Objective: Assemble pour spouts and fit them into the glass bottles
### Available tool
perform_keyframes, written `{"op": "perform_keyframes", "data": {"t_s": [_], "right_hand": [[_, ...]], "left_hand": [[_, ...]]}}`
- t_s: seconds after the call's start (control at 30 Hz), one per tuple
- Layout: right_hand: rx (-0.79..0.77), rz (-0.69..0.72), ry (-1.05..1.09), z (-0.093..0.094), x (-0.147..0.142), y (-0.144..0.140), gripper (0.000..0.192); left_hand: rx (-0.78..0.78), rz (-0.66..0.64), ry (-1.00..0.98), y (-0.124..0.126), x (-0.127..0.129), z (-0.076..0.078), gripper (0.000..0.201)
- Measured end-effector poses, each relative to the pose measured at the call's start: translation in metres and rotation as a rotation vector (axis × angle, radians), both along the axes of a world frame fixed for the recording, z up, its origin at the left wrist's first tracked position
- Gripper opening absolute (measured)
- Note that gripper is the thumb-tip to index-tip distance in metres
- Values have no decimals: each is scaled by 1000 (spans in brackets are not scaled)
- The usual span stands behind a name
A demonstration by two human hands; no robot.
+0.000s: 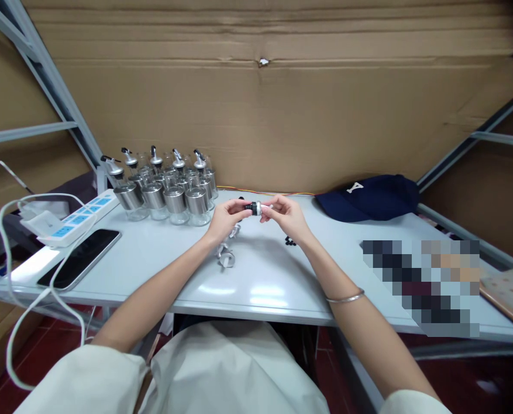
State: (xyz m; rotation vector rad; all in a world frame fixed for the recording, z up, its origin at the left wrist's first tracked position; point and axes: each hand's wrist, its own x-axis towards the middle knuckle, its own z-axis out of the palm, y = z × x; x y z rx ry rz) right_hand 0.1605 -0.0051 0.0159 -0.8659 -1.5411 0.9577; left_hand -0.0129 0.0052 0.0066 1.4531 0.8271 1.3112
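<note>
Above the middle of the table, both hands hold one bottle pour spout (256,209) with a black ribbed stopper and a silver collar. My left hand (225,218) is closed in a pinch on its black end. The fingers of my right hand (288,217) grip the silver end from the other side and hide its tip. Below my left wrist lie several loose silver spout pieces (226,259). Small black parts (290,241) rest in a cluster near my right wrist.
Several glass bottles with steel sleeves (175,198), some with spouts, stand at the back left. A white power strip (84,215), a looped cable (7,241) and a phone (84,259) are on the left. A navy cap (371,198) lies back right, near a blurred patch.
</note>
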Motion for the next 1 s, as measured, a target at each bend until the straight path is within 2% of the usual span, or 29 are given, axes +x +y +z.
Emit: {"op": "perform_keyframes", "data": {"t_s": [0.33,0.57,0.73,0.8,0.93,1.0], "right_hand": [[-50,55,46,1,-2,0,41],[-120,99,82,1,-2,-4,40],[-171,122,50,-4,-1,0,42],[-123,72,-27,-8,0,4,42],[92,-227,-277,-12,0,8,34],[61,-211,-286,-13,-2,7,34]], "left_hand": [[-22,3,2,-1,-1,1,30],[59,6,29,-5,2,0,25],[223,104,162,-4,2,-5,18],[308,141,253,-2,1,-6,15],[444,200,418,1,-1,-10,13],[492,243,487,0,0,-12,12]]}}
